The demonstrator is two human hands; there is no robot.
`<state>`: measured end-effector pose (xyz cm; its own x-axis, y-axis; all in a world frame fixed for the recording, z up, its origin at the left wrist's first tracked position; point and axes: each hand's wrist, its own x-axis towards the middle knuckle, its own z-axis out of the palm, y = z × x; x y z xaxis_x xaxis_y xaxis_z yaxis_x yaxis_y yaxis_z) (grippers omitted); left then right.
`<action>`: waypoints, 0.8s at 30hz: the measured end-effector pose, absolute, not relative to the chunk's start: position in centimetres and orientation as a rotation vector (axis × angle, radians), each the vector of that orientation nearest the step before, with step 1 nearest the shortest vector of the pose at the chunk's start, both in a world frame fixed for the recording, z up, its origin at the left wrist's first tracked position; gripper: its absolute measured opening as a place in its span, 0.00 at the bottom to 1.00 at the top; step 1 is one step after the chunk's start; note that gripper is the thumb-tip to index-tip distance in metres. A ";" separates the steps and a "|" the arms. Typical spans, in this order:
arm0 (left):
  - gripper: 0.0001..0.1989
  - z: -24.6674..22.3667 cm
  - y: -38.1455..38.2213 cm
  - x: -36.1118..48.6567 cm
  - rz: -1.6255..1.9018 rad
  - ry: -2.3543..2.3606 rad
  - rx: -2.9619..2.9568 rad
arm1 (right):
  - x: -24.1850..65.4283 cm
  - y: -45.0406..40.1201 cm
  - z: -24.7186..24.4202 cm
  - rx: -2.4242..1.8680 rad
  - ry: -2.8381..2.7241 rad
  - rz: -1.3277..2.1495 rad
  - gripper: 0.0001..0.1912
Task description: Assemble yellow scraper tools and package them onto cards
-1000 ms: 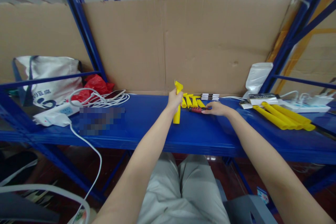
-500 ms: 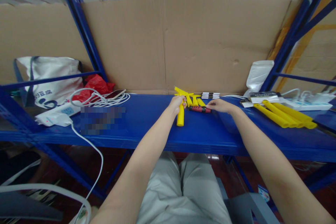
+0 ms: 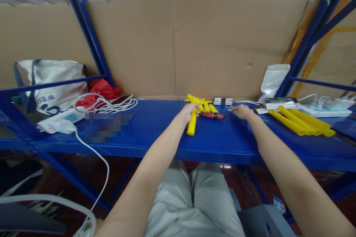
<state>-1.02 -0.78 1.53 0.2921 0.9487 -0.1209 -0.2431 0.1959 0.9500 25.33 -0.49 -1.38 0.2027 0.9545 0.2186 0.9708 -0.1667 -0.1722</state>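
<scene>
yellow and tube-like, a tool (image 3: 191, 127) sits in the left hand (image 3: 190, 112) near the middle of the blue table (image 3: 155, 129), fingers wrapped round it. small pale bits (image 3: 229, 109) lie just beside the right hand (image 3: 241, 111), fingertips close together; whether they pinch one, i cannot tell. similar yellow pieces (image 3: 206, 107) behind the red-and-black screwdriver (image 3: 212, 116) look further along; the yellow tubes (image 3: 300, 122) at right seem not yet begun. the cloth bag (image 3: 55, 85) reads "豆腐"; print on the dark packet (image 3: 279, 100) is too small.

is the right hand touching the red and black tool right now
Apart: the head view shows a strip of blue shelf between the right hand's fingertips and the near end of the red and black tool.
</scene>
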 end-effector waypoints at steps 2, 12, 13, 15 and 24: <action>0.11 1.6 -0.9 -0.9 0.954 0.886 1.009 | 24.3 -1.1 -0.9 -2.343 -1.788 -0.068 0.18; 0.10 1.3 -0.9 -0.9 0.770 0.846 1.086 | 22.9 -1.7 -0.5 -2.379 -1.811 -0.132 0.20; 0.10 1.3 -0.8 -0.9 0.766 0.841 1.091 | 22.8 -1.6 -0.6 -2.377 -1.824 -0.137 0.19; 0.09 1.3 -0.8 -0.9 0.762 0.828 1.099 | 22.8 -1.5 -0.6 -2.377 -1.843 -0.163 0.19; 0.10 1.6 -1.4 -0.8 0.722 0.844 1.135 | 21.6 -1.8 -0.6 -2.328 -1.975 -0.377 0.18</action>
<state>-0.83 -1.42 1.55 0.5024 0.8409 -0.2012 -0.0677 0.2702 0.9604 21.58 -1.77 -0.58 0.1460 0.9628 0.2274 0.9788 -0.1739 0.1079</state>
